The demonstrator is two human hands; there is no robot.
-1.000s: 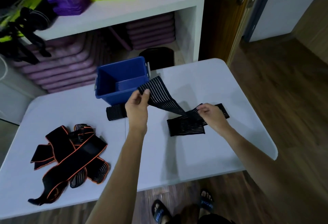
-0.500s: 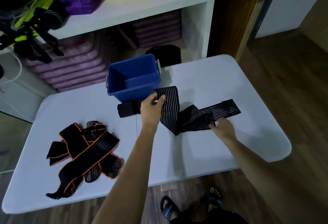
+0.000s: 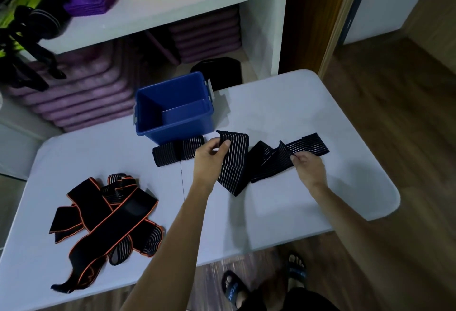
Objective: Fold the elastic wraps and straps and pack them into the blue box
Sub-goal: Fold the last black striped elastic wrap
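Note:
A long black elastic wrap with white stripes (image 3: 261, 160) lies zigzagged across the white table (image 3: 283, 214). My left hand (image 3: 209, 157) pinches its raised left end, just in front of the blue box (image 3: 172, 125). My right hand (image 3: 308, 165) grips a fold of the same wrap near its right part, which stretches flat to the right. A second striped black wrap (image 3: 177, 153) lies folded flat against the box's front. The open box shows nothing inside. A tangled pile of black straps with orange edging (image 3: 106, 226) lies at the table's left front.
White shelves (image 3: 172, 7) stand behind the table with purple mats (image 3: 81, 93), orange and green mats and dark straps. A black object (image 3: 219, 71) sits behind the box. A wooden door (image 3: 318, 14) is at the right. My sandalled feet (image 3: 266, 283) show below the table's front edge.
My left hand has drawn the wrap's left end down toward the table and nearer the box. My right hand slid along the wrap and now grips a fold; the wrap lies more spread out.

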